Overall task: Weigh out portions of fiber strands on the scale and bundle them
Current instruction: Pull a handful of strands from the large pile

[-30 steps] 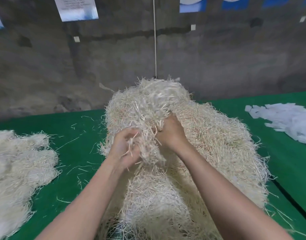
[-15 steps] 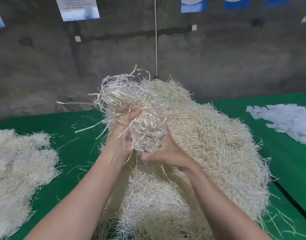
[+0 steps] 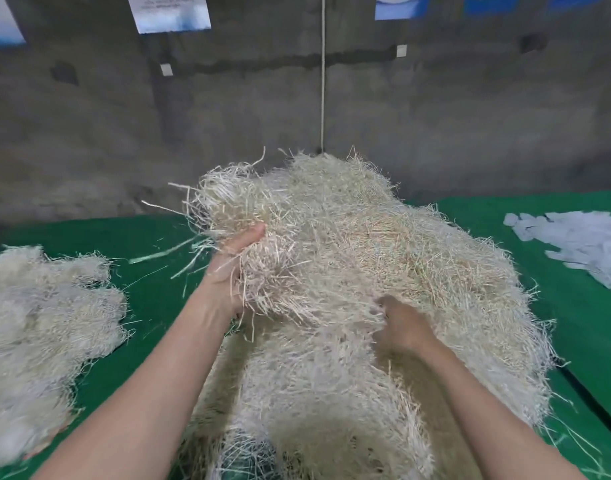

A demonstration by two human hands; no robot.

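Observation:
A big heap of pale, straw-like fiber strands (image 3: 394,258) fills the middle of the green table (image 3: 148,292). My left hand (image 3: 233,268) grips a tuft of strands (image 3: 235,206) lifted off the heap's left side, thumb up against it. Lower and to the right, my right hand (image 3: 401,327) digs into the heap with its fingers curled among the strands; the fingertips are hidden by fibers. No scale is in view.
A second, flatter pile of fibers (image 3: 44,334) lies at the left edge of the table. White paper strips (image 3: 577,247) are heaped at the far right. A grey concrete wall (image 3: 435,126) with a hanging cord (image 3: 322,81) stands behind the table.
My left hand has carried its tuft left and a little away from the heap. My right hand has let go of that tuft and dropped down to the right into the heap.

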